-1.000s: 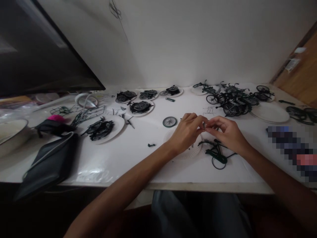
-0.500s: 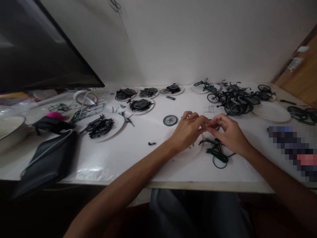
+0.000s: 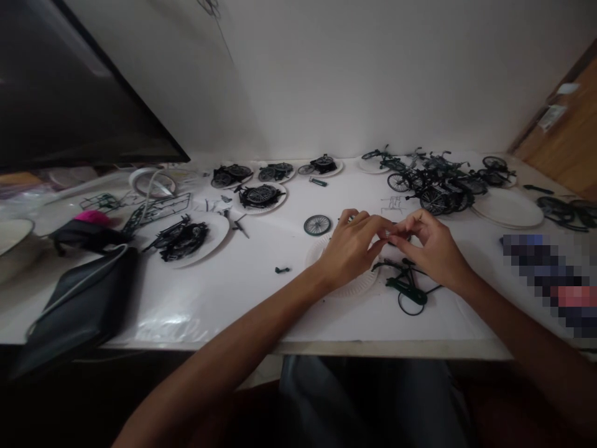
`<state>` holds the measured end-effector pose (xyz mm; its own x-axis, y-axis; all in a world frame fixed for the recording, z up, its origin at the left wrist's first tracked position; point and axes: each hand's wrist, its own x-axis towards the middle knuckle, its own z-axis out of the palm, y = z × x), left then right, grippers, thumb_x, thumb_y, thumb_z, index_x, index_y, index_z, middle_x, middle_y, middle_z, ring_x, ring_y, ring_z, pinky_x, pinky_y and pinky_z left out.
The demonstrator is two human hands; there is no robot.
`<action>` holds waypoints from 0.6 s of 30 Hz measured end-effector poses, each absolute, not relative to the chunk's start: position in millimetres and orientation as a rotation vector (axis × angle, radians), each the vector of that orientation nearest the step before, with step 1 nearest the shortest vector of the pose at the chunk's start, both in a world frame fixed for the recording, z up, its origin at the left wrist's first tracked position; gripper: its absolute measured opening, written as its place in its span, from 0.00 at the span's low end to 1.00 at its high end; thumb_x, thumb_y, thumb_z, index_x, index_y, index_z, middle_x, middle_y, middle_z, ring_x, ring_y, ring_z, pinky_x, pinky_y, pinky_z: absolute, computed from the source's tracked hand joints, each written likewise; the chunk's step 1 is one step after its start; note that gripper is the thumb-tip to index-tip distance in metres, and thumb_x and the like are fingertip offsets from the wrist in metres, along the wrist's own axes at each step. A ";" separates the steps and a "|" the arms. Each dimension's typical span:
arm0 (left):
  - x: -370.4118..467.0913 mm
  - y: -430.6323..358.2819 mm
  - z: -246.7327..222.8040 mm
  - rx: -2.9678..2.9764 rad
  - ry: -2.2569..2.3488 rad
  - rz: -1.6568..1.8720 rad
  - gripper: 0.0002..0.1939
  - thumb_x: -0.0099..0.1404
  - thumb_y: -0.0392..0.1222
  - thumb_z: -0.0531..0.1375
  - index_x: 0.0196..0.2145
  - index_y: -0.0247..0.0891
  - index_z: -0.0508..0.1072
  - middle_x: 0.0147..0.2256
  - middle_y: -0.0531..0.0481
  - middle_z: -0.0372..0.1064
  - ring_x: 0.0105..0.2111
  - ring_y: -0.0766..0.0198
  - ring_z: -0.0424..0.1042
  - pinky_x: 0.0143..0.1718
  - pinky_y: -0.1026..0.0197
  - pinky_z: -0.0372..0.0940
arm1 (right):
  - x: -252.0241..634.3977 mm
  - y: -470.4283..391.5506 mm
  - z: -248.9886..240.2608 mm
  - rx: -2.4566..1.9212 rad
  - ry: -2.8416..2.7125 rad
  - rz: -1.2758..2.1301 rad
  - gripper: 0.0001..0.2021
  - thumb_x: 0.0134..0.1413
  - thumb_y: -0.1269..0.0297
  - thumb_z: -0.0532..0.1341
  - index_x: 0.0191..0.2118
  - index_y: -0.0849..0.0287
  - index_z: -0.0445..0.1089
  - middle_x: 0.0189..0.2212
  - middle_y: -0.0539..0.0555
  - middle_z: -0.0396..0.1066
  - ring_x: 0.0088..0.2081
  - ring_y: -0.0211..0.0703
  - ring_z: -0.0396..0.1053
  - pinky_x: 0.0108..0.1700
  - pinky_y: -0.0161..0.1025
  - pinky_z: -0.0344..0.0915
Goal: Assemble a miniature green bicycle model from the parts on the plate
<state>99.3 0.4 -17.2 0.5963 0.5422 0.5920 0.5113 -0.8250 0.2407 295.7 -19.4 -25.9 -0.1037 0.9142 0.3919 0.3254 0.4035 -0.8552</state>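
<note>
Green model bicycle frame (image 3: 407, 290): flat on the white table (image 3: 252, 305), toward the front edge, right of centre, one rim hoop at its near end. It lies just below your right hand (image 3: 429, 249). Your left hand (image 3: 352, 249) is over a ribbed paper plate (image 3: 357, 289), which sits just left of the frame. Both your hands: thumbs and fingers pinched in, fingertips meeting. Whatever is between them is too small and covered; can't tell what, if anything, either one grips.

Spoked wheel (image 3: 318, 225) lies flat just beyond the plate, on its left. Small dark part (image 3: 282, 270) alone, left of the plate. Heap of model bicycles (image 3: 438, 186) toward the back edge on the right, white plates (image 3: 508, 208) just beside it. More bicycle parts (image 3: 566, 213) at the right edge.

Plates of dark parts (image 3: 260, 195) along the back edge, left of centre. Larger loaded plate (image 3: 219, 233) further left. Black bag (image 3: 84, 305) over the front edge near the left corner, bowl (image 3: 16, 249) at the left edge.
</note>
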 end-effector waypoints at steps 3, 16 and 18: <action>99.8 -0.4 -17.6 2.743 0.918 1.056 0.08 0.70 0.31 0.57 0.45 0.40 0.66 0.41 0.51 0.76 0.42 0.61 0.74 0.52 0.53 0.57 | 295.1 -19.1 -26.4 -1.091 -1.640 0.757 0.16 0.56 0.58 0.67 0.32 0.53 0.56 0.32 0.49 0.65 0.38 0.44 0.70 0.42 0.44 0.68; 96.4 -9.8 -9.6 2.725 0.509 0.794 0.07 0.70 0.44 0.61 0.43 0.40 0.71 0.44 0.49 0.74 0.47 0.59 0.69 0.54 0.54 0.56 | 323.5 -77.5 -14.9 -1.214 -1.983 0.239 0.12 0.61 0.70 0.61 0.34 0.52 0.54 0.36 0.51 0.72 0.40 0.44 0.73 0.42 0.43 0.68; 97.1 -12.5 -9.3 2.717 0.396 0.699 0.07 0.69 0.45 0.62 0.42 0.40 0.73 0.44 0.50 0.74 0.47 0.59 0.69 0.54 0.54 0.55 | 328.5 -95.5 -12.8 -1.178 -2.142 0.201 0.11 0.62 0.71 0.59 0.35 0.51 0.56 0.38 0.51 0.72 0.43 0.44 0.72 0.45 0.43 0.68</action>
<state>97.1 -12.5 -9.3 0.8430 0.3367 0.4194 0.1872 -0.9147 0.3581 328.5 -95.5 -12.8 -0.3631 0.7954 0.4853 0.6913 0.5791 -0.4321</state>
